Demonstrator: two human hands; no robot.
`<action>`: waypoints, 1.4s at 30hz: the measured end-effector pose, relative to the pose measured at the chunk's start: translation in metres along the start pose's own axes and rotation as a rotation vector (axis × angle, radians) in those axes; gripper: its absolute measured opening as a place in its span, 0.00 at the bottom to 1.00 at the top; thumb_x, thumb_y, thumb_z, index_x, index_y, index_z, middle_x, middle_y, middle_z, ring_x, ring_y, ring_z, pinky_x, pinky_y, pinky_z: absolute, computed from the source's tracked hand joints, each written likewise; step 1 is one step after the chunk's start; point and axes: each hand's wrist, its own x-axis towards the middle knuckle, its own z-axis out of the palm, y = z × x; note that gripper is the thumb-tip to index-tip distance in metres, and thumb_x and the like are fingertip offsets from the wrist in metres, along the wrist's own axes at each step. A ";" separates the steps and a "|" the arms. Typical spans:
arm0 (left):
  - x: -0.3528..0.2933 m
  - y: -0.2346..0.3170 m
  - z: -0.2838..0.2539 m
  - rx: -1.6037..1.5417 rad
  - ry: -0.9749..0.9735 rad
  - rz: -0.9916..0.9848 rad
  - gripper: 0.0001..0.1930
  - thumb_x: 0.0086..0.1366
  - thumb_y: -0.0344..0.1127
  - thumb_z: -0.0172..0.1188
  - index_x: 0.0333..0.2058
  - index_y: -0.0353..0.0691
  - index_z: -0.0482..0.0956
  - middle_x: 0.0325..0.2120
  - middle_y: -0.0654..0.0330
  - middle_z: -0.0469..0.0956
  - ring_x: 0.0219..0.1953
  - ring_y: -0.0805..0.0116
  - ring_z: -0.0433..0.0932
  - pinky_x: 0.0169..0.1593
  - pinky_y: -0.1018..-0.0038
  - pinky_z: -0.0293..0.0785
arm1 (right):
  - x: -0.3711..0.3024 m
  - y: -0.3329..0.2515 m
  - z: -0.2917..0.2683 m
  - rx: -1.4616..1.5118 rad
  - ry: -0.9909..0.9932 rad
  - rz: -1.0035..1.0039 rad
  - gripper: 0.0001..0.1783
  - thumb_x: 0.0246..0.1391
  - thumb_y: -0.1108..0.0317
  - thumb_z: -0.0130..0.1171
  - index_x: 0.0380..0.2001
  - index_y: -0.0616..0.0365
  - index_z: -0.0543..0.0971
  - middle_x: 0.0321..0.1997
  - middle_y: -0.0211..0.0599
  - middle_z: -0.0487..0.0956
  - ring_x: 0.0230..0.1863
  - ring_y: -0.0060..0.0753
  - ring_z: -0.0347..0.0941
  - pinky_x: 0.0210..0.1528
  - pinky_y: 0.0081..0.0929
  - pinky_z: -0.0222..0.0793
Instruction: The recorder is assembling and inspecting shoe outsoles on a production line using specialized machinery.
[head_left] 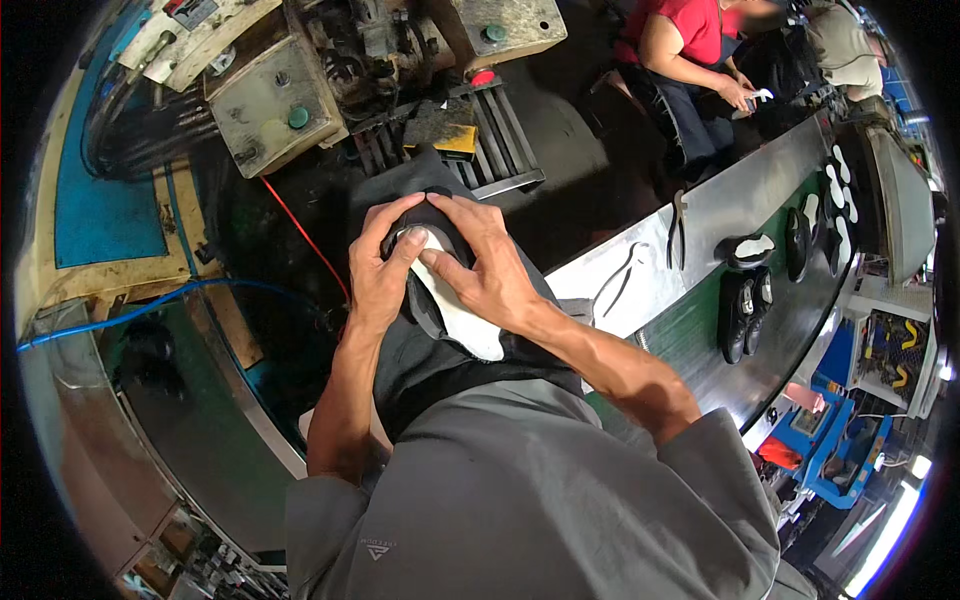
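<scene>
Black shoe [440, 300] with a white insole face turned up, braced against the lap over a dark apron [440, 370], close to the body so both arms can bear down on it. Left hand [378, 262] wrapped around the toe end from the left, fingers curled over the top, thumb pressing on the white part: a firm clasp, seemingly to steady the shoe. Right hand [487, 270] laid over the toe from the other side, fingers spread across the black upper, palm pushing down; closed on the shoe too, apparently smoothing or pulling the upper over the edge. Toe pointed away, toward the machine [300, 90] with green and red buttons, heel end near the belly.

To the right, a long metal desk [720, 210] with a green belt [690, 330] running along it. Pliers [678, 228] set on the metal edge, within easy reach of the right arm. Further along the belt, a pair of black shoes [745, 310] and several more soles-up shoes [835, 200], lined up in a row. Beyond, a person in a red shirt [690, 40] at the same desk.
</scene>
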 end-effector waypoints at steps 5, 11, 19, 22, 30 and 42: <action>0.007 -0.008 -0.009 -0.144 -0.080 -0.041 0.24 0.74 0.40 0.69 0.64 0.35 0.83 0.56 0.59 0.80 0.58 0.67 0.78 0.64 0.70 0.72 | 0.006 0.028 -0.039 0.542 -0.252 0.220 0.48 0.67 0.57 0.73 0.82 0.54 0.61 0.80 0.51 0.67 0.80 0.49 0.61 0.81 0.43 0.57; 0.010 -0.012 -0.001 -0.347 -0.162 -0.025 0.24 0.75 0.38 0.70 0.64 0.34 0.82 0.56 0.61 0.78 0.59 0.70 0.77 0.65 0.73 0.69 | 0.023 0.040 -0.049 0.516 -0.451 0.178 0.57 0.68 0.53 0.73 0.86 0.57 0.49 0.85 0.52 0.60 0.83 0.48 0.58 0.83 0.44 0.56; 0.017 -0.027 0.020 -0.284 -0.102 -0.143 0.22 0.74 0.30 0.67 0.65 0.35 0.82 0.54 0.60 0.79 0.56 0.70 0.78 0.63 0.72 0.72 | 0.020 0.049 -0.019 0.242 -0.311 0.094 0.52 0.67 0.55 0.72 0.83 0.62 0.55 0.79 0.64 0.66 0.79 0.55 0.65 0.78 0.43 0.62; 0.026 -0.026 0.039 -0.203 -0.026 -0.287 0.21 0.75 0.25 0.65 0.65 0.35 0.82 0.55 0.57 0.81 0.54 0.69 0.79 0.60 0.72 0.76 | 0.021 0.064 -0.017 0.426 -0.278 0.242 0.49 0.68 0.52 0.70 0.81 0.64 0.58 0.77 0.65 0.69 0.79 0.56 0.66 0.79 0.42 0.62; -0.008 -0.058 0.050 -0.876 0.078 -0.479 0.27 0.84 0.36 0.55 0.75 0.31 0.68 0.68 0.53 0.75 0.68 0.63 0.74 0.75 0.64 0.65 | 0.011 0.089 -0.033 1.083 -0.272 0.572 0.41 0.73 0.64 0.67 0.82 0.47 0.61 0.63 0.32 0.79 0.61 0.26 0.76 0.64 0.29 0.77; -0.011 -0.062 0.068 -0.239 0.080 -0.262 0.21 0.83 0.36 0.59 0.69 0.36 0.73 0.61 0.59 0.77 0.62 0.71 0.74 0.67 0.71 0.71 | 0.012 0.069 -0.017 0.531 -0.210 0.444 0.39 0.73 0.62 0.65 0.80 0.55 0.63 0.64 0.42 0.79 0.62 0.31 0.73 0.66 0.32 0.72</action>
